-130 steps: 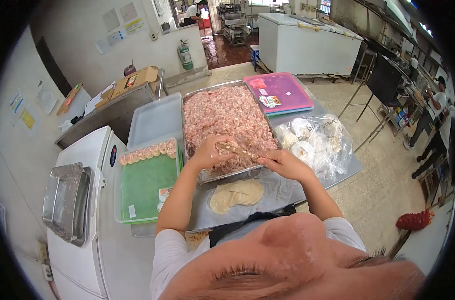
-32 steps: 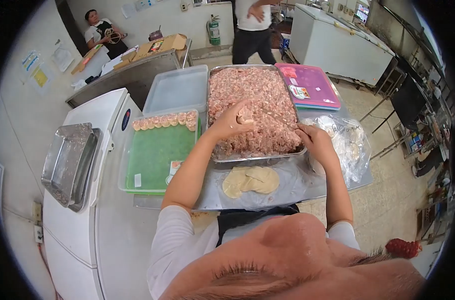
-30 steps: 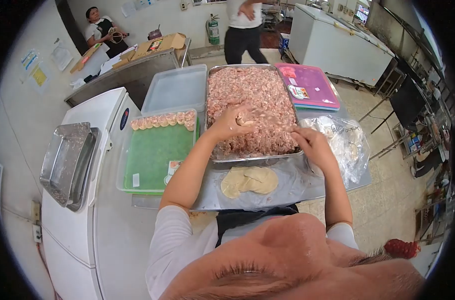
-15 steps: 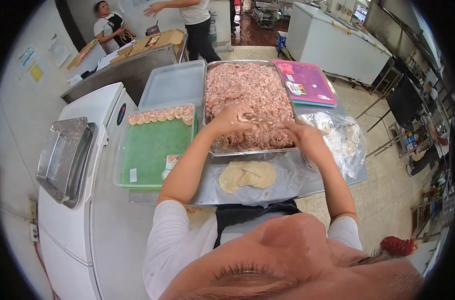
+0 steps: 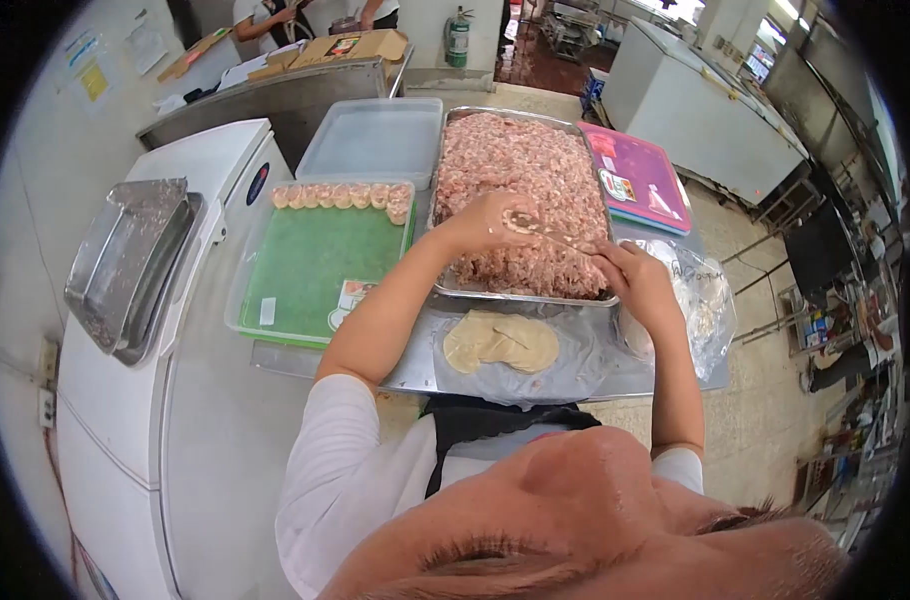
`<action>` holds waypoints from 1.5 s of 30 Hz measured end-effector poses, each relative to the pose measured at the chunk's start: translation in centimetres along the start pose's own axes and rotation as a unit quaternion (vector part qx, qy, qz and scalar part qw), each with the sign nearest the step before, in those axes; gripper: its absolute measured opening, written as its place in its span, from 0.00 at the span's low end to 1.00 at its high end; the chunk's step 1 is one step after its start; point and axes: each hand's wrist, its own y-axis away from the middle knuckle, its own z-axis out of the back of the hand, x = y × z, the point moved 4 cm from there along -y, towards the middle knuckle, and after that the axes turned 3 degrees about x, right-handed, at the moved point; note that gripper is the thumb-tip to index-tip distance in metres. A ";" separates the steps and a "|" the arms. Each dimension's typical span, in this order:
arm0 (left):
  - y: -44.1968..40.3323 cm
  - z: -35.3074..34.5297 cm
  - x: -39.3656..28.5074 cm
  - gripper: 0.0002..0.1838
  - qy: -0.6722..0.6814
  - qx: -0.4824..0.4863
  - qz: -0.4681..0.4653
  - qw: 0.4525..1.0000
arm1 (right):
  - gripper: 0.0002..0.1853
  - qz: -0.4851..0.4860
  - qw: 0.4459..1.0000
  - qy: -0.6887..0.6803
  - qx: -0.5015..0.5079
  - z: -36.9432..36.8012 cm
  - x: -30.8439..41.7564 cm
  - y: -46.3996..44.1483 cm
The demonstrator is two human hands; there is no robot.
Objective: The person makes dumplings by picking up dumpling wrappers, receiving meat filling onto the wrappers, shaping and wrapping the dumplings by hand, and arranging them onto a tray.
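Observation:
Over the near part of a metal tray heaped with ground meat, my left hand is closed around a round dough wrapper with some meat on it. My right hand grips a thin metal utensil, smeared with meat, its far end at the wrapper; its exact kind is unclear. In front of the tray, a small pile of pale dough wrappers lies on a plastic sheet. Left of the tray, several filled dumplings line the far edge of a green-bottomed container.
An empty-looking clear container stands behind the dumplings. Purple lids and a marked plastic bag sit at the right. Metal pans rest on a white freezer. Two people are partly visible at another table.
The camera view has shifted, and the people at the back are now mostly cut off. Both hands stay over the meat, with the utensil still at the wrapper.

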 end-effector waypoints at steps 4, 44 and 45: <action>0.4 0.4 0.6 0.28 0.007 -0.020 0.015 1.000 | 0.13 0.038 0.997 0.032 -0.066 -2.3 -0.2 0.7; 0.9 2.8 1.9 0.36 -0.076 -0.046 0.129 0.988 | 0.13 -0.027 0.962 -0.079 -0.262 -8.5 -7.9 -1.6; 0.9 2.9 1.8 0.35 -0.073 -0.063 0.125 0.987 | 0.13 -0.036 0.963 -0.085 -0.253 -8.5 -8.1 -1.8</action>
